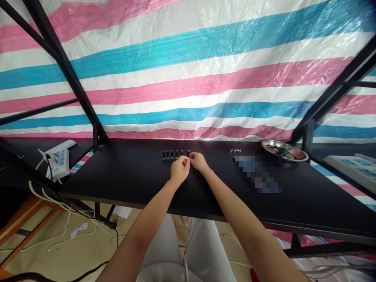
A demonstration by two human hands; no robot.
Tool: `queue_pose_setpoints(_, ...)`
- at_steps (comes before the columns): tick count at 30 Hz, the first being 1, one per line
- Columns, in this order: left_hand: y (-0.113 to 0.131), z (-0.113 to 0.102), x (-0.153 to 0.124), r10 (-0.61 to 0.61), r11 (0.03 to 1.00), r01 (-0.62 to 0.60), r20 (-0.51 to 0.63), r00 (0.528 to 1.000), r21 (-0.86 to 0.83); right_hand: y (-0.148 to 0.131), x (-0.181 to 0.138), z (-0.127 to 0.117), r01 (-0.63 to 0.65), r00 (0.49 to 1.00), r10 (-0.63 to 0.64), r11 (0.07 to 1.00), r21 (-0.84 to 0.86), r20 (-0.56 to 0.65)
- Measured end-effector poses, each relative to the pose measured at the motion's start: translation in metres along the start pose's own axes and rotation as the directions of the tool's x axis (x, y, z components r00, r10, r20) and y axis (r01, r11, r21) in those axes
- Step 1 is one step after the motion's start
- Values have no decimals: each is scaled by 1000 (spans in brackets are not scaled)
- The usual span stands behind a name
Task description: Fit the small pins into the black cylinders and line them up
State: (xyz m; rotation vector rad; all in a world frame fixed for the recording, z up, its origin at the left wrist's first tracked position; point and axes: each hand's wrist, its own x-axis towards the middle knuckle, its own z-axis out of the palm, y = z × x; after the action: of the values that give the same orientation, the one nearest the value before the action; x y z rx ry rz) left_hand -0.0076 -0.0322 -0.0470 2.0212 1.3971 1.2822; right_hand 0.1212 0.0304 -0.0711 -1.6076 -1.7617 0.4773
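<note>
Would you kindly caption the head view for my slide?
Left hand and right hand meet beside a row of black pegs on a table.

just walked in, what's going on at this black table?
A person's left hand and right hand meet mid-table, fingers pinched together on something too small to make out. Just behind them a row of small dark cylinders stands upright on the black table. Off to the right sit a few tiny parts and a metal dish; a power strip lies off to the left.
</note>
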Motion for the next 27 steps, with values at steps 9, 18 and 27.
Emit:
queue_pose_setpoints(9,0,1,-2,54,998,-56,60,997,35,4,-7,2,34,997,-46,978,-204,-54)
queue_pose_setpoints(18,-15,8,-4,224,942,-281,283,933,181,3,-42,-13,8,997,27,909,-416,79)
queue_pose_setpoints(27,-24,14,-4,174,941,-262,359,917,214,7,-55,-21,43,981,33,925,-378,191)
